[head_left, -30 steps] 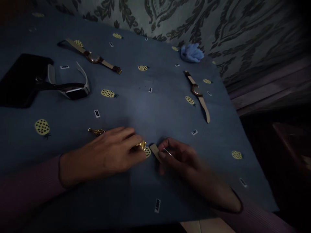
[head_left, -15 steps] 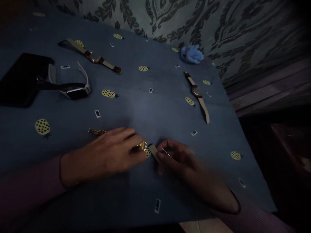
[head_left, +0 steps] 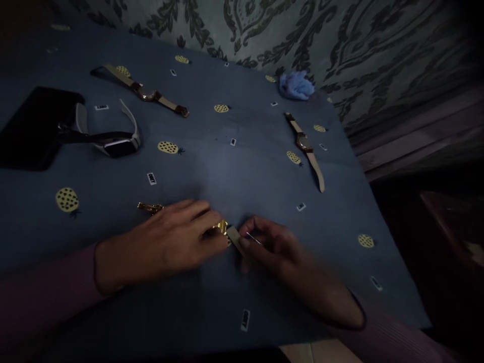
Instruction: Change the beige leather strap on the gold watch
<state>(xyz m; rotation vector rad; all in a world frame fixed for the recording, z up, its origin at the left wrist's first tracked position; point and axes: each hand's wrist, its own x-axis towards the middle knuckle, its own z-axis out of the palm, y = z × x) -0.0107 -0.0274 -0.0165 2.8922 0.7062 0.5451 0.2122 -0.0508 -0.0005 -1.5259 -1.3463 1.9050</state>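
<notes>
Low in the middle of the head view, my left hand (head_left: 170, 234) is closed on a gold metal watch (head_left: 221, 227); its band shows again beyond the knuckles, and the rest is hidden under the palm. Just to the right, my right hand (head_left: 276, 249) pinches a beige strap piece (head_left: 235, 238) between thumb and fingers. A thin metal pin or tool (head_left: 253, 238) also sticks out from these fingers. The tip of the strap piece is close beside the gold watch; whether they touch I cannot tell.
On the blue cloth (head_left: 212, 171) lie a brown-and-beige watch (head_left: 146, 93) at back left, another watch (head_left: 304, 142) at right, a smartwatch (head_left: 121, 147) by a black flat object (head_left: 38, 126), and a crumpled blue cloth or glove (head_left: 296, 85) near the wall.
My right hand has moved slightly left with the strap piece and the thin pin, bringing them closer to the gold watch. My left hand has barely moved.
</notes>
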